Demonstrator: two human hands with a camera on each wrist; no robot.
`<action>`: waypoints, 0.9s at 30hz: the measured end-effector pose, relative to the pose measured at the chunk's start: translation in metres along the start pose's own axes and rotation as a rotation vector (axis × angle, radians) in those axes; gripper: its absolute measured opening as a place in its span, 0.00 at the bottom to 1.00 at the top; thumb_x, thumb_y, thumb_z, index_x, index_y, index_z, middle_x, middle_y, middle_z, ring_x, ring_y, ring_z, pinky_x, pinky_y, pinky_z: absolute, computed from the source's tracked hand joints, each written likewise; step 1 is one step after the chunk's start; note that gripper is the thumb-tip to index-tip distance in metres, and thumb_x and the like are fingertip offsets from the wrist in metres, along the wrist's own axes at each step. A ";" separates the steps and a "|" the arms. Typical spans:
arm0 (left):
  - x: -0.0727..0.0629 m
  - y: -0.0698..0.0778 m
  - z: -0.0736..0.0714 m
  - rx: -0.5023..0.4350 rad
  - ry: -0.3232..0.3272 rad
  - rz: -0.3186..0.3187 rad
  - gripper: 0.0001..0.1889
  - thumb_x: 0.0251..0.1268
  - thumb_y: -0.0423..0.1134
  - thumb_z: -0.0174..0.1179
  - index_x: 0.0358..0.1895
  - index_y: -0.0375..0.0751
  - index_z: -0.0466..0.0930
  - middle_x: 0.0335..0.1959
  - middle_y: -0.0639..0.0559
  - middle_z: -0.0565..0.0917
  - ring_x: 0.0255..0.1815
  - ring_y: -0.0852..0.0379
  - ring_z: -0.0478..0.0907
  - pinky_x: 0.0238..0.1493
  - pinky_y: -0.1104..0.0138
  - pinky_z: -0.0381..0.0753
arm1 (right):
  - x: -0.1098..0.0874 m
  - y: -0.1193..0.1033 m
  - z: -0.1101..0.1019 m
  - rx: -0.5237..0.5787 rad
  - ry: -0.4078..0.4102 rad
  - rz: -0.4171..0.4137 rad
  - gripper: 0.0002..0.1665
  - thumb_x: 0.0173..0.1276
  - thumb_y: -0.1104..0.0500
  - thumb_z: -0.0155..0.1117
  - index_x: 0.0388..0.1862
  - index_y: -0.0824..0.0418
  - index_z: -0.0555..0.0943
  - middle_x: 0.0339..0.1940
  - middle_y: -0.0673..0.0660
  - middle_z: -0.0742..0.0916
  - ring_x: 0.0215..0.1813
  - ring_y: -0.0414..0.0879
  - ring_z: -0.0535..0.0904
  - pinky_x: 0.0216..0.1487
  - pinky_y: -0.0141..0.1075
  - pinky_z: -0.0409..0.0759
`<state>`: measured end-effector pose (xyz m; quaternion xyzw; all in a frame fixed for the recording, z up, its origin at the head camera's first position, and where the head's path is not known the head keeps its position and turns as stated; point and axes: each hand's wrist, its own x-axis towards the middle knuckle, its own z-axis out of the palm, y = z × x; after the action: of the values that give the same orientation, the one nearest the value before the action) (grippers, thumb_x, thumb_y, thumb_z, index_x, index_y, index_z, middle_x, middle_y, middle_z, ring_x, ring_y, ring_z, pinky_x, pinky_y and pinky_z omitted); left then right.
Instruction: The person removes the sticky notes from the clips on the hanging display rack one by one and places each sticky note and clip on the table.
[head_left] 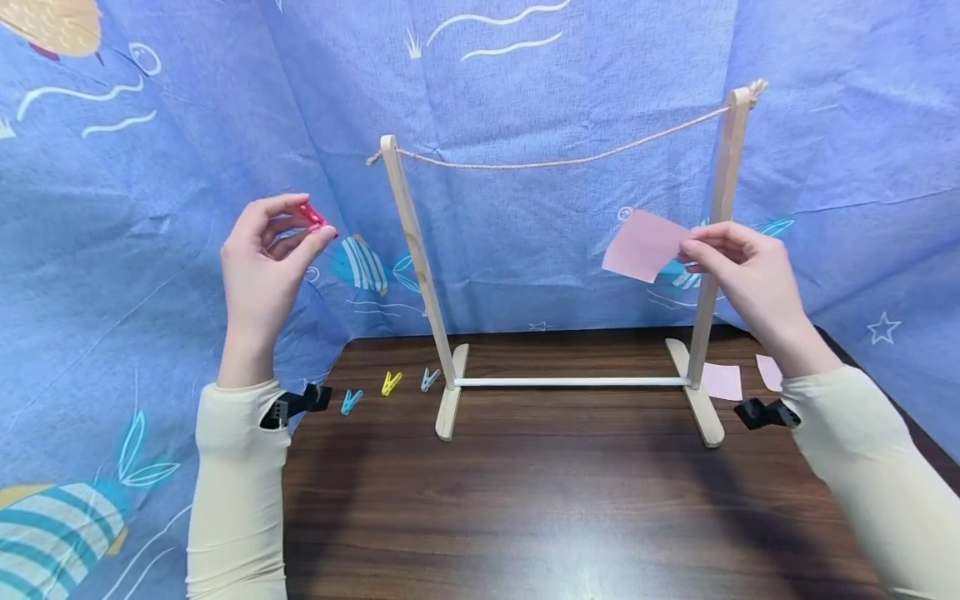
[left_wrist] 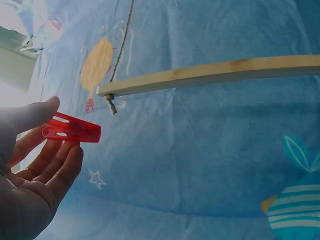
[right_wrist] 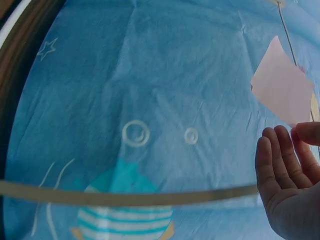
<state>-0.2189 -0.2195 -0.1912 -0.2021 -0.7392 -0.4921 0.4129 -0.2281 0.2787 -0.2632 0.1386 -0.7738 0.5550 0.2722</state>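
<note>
My left hand (head_left: pixel 262 258) pinches a red clothespin (head_left: pixel 312 217) between thumb and fingers, raised left of the wooden frame's left post (head_left: pixel 416 250). The left wrist view shows the clothespin (left_wrist: pixel 75 130) lengthwise, its closed end pointing away from the palm. On the other side, my right hand (head_left: pixel 753 267) pinches one corner of a square pink paper (head_left: pixel 645 246) between thumb and index finger. That paper hangs in the air just left of the right post (head_left: pixel 723 192), below the level of the string (head_left: pixel 525 166) that sags between the post tops.
On the dark wooden table (head_left: pixel 525 500) lie a blue clothespin (head_left: pixel 351 402), a yellow clothespin (head_left: pixel 391 383) and a grey one (head_left: pixel 429 380), left of the frame. Two pink papers lie right of it, one near its foot (head_left: pixel 722 382). A blue printed cloth (head_left: pixel 540 275) hangs behind.
</note>
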 end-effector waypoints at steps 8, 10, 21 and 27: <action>-0.028 -0.028 -0.002 0.148 -0.101 -0.008 0.22 0.59 0.30 0.72 0.58 0.40 0.84 0.45 0.51 0.80 0.47 0.61 0.79 0.49 0.75 0.80 | -0.025 0.028 -0.033 0.192 0.032 -0.002 0.09 0.69 0.68 0.67 0.47 0.69 0.85 0.34 0.48 0.90 0.34 0.37 0.87 0.40 0.23 0.81; -0.035 -0.037 -0.003 0.179 -0.124 -0.012 0.22 0.59 0.30 0.72 0.59 0.40 0.84 0.45 0.49 0.81 0.46 0.63 0.78 0.49 0.76 0.79 | -0.031 0.034 -0.039 0.241 0.038 0.001 0.09 0.69 0.69 0.66 0.47 0.70 0.84 0.34 0.49 0.90 0.33 0.37 0.87 0.41 0.23 0.81; -0.073 -0.079 -0.003 0.341 -0.263 -0.063 0.21 0.59 0.34 0.74 0.57 0.36 0.85 0.42 0.43 0.82 0.38 0.57 0.77 0.43 0.82 0.74 | -0.056 0.069 -0.062 0.391 0.094 0.071 0.07 0.69 0.72 0.64 0.43 0.67 0.85 0.32 0.50 0.90 0.31 0.39 0.87 0.36 0.25 0.83; -0.094 -0.097 -0.006 0.418 -0.297 -0.165 0.22 0.60 0.39 0.74 0.56 0.34 0.84 0.42 0.42 0.83 0.38 0.52 0.79 0.38 0.82 0.72 | -0.070 0.087 -0.071 0.359 0.084 0.136 0.08 0.70 0.71 0.63 0.43 0.62 0.86 0.31 0.49 0.90 0.30 0.38 0.87 0.35 0.24 0.82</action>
<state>-0.2310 -0.2565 -0.3204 -0.1218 -0.8912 -0.3259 0.2911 -0.1974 0.3686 -0.3544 0.1087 -0.6580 0.7064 0.2370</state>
